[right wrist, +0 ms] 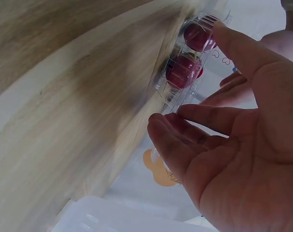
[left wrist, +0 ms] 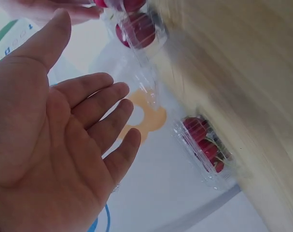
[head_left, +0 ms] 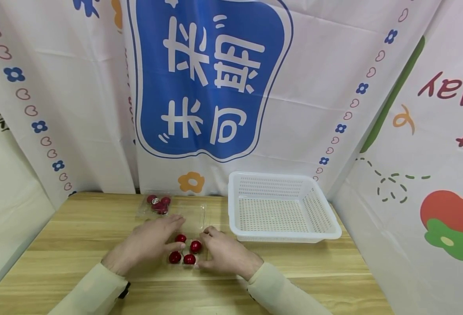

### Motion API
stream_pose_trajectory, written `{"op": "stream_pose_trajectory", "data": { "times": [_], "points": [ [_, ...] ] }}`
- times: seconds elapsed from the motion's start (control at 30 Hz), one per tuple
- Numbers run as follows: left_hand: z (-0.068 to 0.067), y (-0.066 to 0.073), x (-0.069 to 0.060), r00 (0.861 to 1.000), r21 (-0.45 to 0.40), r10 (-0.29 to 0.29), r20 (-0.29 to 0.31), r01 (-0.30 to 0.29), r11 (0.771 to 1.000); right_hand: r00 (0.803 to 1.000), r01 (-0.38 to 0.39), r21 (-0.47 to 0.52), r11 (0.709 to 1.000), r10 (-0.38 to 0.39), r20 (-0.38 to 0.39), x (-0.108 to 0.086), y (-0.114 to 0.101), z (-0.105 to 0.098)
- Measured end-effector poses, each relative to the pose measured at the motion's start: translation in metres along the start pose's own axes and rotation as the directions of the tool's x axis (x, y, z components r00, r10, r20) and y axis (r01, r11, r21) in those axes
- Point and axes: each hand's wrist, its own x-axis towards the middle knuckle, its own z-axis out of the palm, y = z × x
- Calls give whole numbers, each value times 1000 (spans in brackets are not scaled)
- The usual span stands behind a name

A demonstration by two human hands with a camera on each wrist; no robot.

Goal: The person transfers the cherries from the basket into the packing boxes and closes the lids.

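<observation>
A clear plastic clamshell box (head_left: 183, 265) lies on the wooden table with several shiny red cherries (head_left: 195, 246) in it. Its transparent lid (head_left: 194, 214) is folded open toward the back. On the box's left side is my left hand (head_left: 146, 243), fingers extended and palm turned inward; the left wrist view shows nothing in its grasp. My right hand (head_left: 229, 253) stands at the box's right side. Its fingers bend slightly and its thumb comes close to the box in the right wrist view; whether it touches, I cannot tell.
A second clear box (head_left: 141, 212) of red cherries sits at the table's back left. To the back right stands a white perforated plastic basket (head_left: 286, 238). Printed curtains (head_left: 314, 87) hang behind and beside the wooden table (head_left: 78, 245).
</observation>
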Motion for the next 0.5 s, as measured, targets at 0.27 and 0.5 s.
{"op": "stream_pose_trajectory", "data": {
  "times": [0.27, 0.5],
  "points": [
    [0, -14, 22, 998, -11, 13, -65, -13, 1000, 1000, -14, 9, 1000, 14, 10, 2, -2, -1],
    [0, -26, 41, 998, -66, -30, -50, 27, 997, 1000, -9, 1, 1000, 9, 15, 4, -3, -1]
  ]
}}
